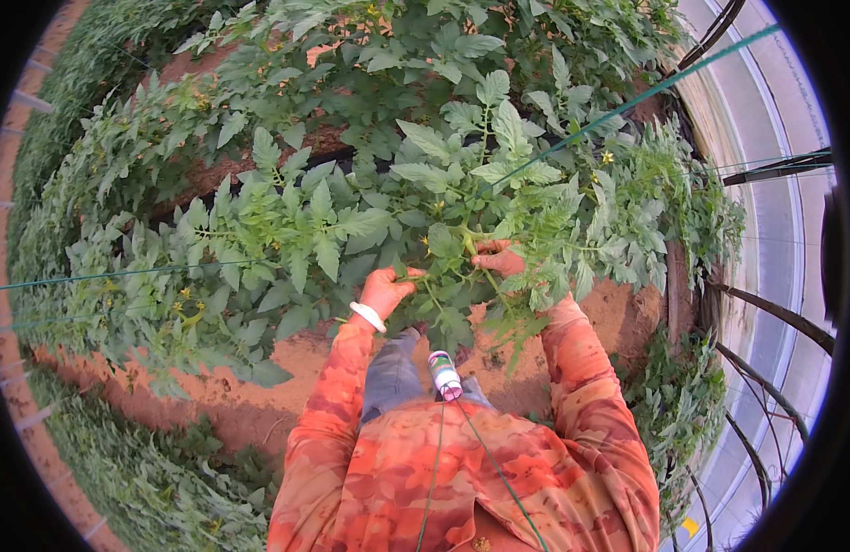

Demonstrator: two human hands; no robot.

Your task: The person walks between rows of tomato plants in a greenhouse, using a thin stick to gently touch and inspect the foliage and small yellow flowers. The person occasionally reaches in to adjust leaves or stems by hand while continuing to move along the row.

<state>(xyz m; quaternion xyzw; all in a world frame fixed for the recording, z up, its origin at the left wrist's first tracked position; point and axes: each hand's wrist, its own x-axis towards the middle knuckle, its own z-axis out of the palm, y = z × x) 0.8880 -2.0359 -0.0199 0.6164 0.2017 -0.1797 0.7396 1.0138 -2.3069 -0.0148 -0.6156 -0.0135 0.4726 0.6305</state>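
Observation:
My left hand (390, 293), with a white band at the wrist, has its thumb and fingertips closed on a thin green shoot of a tomato plant (435, 245). Just right of it, my right hand (499, 259) holds the same plant's pale green stem between thumb and fingers; leaves hide part of that hand. Small yellow flowers (425, 241) show between the hands. A green string (632, 103) runs from the stem area up to the right. Below the hands, a small white plastic bottle (445, 375) with a coloured label hangs on a cord in front of my orange patterned shirt.
Dense tomato rows (142, 152) fill the far side and left. Bare reddish soil (211, 379) lies between this row and another row (155, 476) behind me. Another green string (121, 274) crosses at left. Dark curved poles (777, 314) and plastic sheeting (770, 241) stand at right.

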